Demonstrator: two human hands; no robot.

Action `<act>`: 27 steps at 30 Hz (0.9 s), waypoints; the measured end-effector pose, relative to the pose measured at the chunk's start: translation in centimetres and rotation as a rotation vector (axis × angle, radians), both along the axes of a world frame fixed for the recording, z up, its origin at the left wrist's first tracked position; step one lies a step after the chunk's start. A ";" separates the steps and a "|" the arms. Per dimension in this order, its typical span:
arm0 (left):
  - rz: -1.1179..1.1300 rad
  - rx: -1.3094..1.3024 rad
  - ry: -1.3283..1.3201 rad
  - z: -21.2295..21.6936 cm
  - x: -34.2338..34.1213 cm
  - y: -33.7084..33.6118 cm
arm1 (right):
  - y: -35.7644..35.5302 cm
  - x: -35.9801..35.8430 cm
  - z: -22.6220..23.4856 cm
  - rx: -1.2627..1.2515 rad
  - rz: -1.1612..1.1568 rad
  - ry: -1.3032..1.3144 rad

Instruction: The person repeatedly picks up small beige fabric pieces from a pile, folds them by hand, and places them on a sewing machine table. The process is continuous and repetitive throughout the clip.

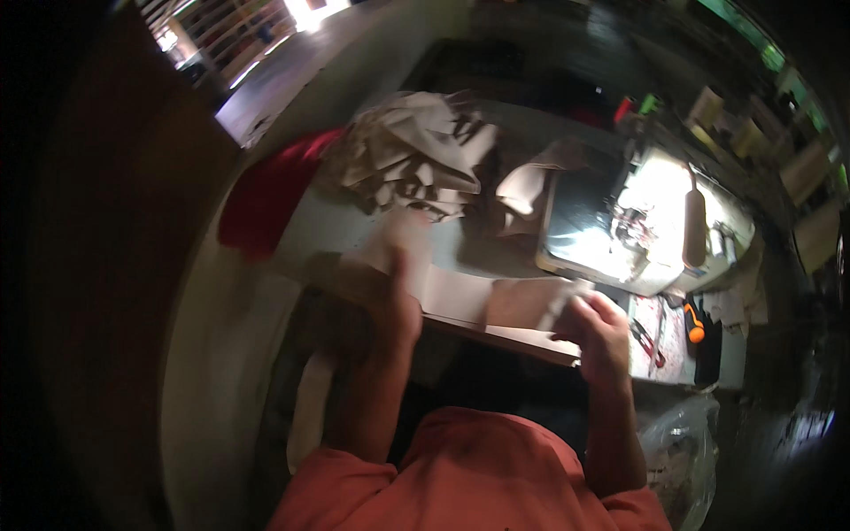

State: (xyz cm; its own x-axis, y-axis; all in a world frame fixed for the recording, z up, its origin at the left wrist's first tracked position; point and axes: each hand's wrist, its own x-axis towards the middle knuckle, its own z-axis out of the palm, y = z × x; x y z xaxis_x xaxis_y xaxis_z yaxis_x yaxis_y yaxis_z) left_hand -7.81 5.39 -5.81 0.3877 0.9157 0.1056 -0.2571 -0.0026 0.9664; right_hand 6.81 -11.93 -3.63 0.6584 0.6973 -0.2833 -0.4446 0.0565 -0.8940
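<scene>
A pale strip of fabric [458,295] stretches between my hands along the table's near edge. Its right end is pinched by my right hand [605,336], whose thumb and fingers are closed on the cloth. My left hand [402,288] is over the strip's left part, but motion smears its fingers, so I cannot see whether they grip. Beyond my left hand rises a heap of cream fabric pieces [412,146]. Another loose fabric piece [527,186] lies between that heap and a brightly lit sewing machine [660,274] on the right.
Red cloth [274,195] drapes over the table's left side. Right of my right hand lie small snips [651,343] and an orange-handled tool [695,332]. A clear plastic bag [686,451] hangs below the table at right. Pale fabric [310,411] hangs below at left.
</scene>
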 end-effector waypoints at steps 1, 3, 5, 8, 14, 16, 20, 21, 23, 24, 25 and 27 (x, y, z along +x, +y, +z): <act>-0.163 0.364 0.206 0.1 1.0 -2.1 | 0.1 0.1 -0.3 0.040 0.115 -0.005; -0.386 1.129 0.484 1.1 3.2 -5.5 | 0.5 -0.5 0.5 0.145 0.141 0.117; -0.477 1.095 0.559 1.5 4.4 -7.9 | -1.0 0.6 -0.6 0.292 0.213 0.062; -0.572 1.169 0.626 2.1 4.8 -8.3 | -2.2 0.3 0.4 0.193 0.154 -0.061; -0.997 0.325 0.337 2.7 7.7 -4.7 | -3.1 0.1 1.1 0.096 0.112 -0.160; -1.098 0.089 0.206 2.6 8.3 -4.7 | -3.3 0.0 1.5 0.047 0.095 -0.197; -0.987 0.128 0.302 3.8 8.6 -5.2 | -3.6 0.2 0.5 0.015 0.047 -0.294; -0.968 0.198 0.310 3.7 8.7 -5.3 | -3.6 0.2 0.6 0.009 0.045 -0.279; -0.926 0.337 0.326 3.5 8.8 -5.4 | -3.7 0.2 0.7 0.019 0.045 -0.203; -0.907 0.362 0.341 3.6 8.9 -5.5 | -3.7 0.2 0.9 0.037 0.046 -0.142; -0.887 0.386 0.356 3.9 8.9 -5.6 | -3.8 0.3 0.9 0.055 0.047 -0.082; -0.856 0.424 0.389 4.3 9.0 -5.8 | -3.9 0.1 0.8 0.038 0.028 -0.118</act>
State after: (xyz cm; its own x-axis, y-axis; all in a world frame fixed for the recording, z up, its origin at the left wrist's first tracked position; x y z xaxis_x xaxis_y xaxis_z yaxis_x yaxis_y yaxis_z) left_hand 1.22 -0.44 -1.47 0.9689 0.2332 0.0832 -0.0028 -0.3256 0.9455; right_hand 6.90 -15.87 -2.78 0.6661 0.7244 -0.1775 -0.3378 0.0809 -0.9377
